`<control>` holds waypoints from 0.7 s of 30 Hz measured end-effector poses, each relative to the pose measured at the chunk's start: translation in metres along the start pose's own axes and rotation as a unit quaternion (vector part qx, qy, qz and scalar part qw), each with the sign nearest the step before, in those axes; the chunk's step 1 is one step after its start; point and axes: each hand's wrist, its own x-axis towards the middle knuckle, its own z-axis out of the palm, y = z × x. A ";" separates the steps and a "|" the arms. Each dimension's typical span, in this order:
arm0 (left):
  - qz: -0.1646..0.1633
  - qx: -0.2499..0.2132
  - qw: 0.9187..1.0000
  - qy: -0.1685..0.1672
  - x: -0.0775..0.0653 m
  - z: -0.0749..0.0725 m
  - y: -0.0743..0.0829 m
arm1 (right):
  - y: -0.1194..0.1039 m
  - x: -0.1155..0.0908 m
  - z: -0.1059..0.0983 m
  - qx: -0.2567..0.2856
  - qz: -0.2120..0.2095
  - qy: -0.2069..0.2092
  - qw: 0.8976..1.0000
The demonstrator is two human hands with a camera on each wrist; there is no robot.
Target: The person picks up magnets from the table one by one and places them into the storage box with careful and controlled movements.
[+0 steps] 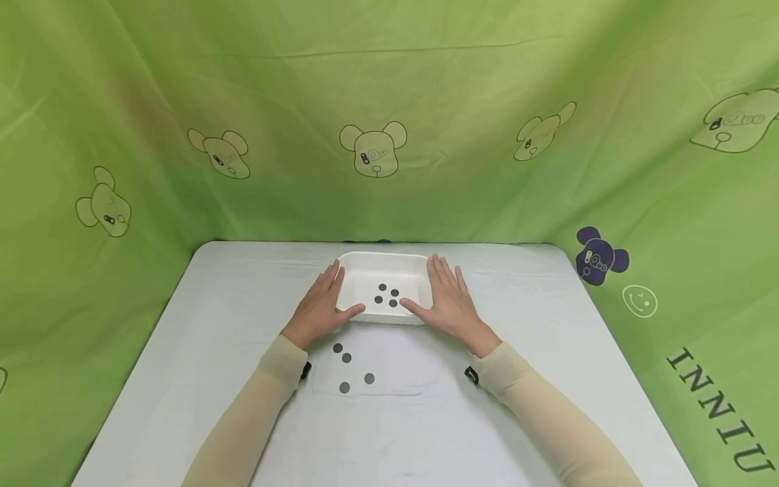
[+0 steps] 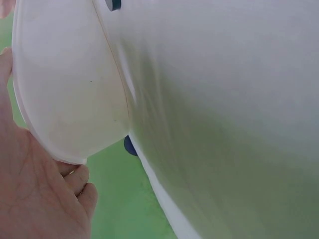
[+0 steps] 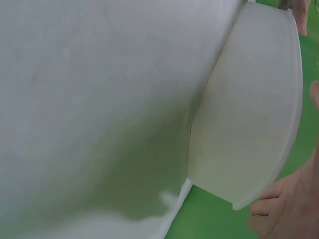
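A white rectangular tub stands at the back of the table with several small dark grey discs on its floor. My left hand lies along its left side, fingers straight, the thumb reaching to the front rim. On the opposite side my right hand is against the tub in the same way, its thumb stretched over the front right corner. In the left wrist view, the left hand's fingers are at the rim's end. Several more dark discs lie on the table in front of the tub.
The white-covered table has its back edge close behind the tub. A green cloth with bear-head prints hangs round the back and both sides. Black wrist straps show at both sleeves.
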 end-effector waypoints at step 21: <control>0.005 0.003 1.000 0.004 -0.001 0.000 0.000 | 0.003 0.001 0.008 0.001 0.001 -0.012 1.000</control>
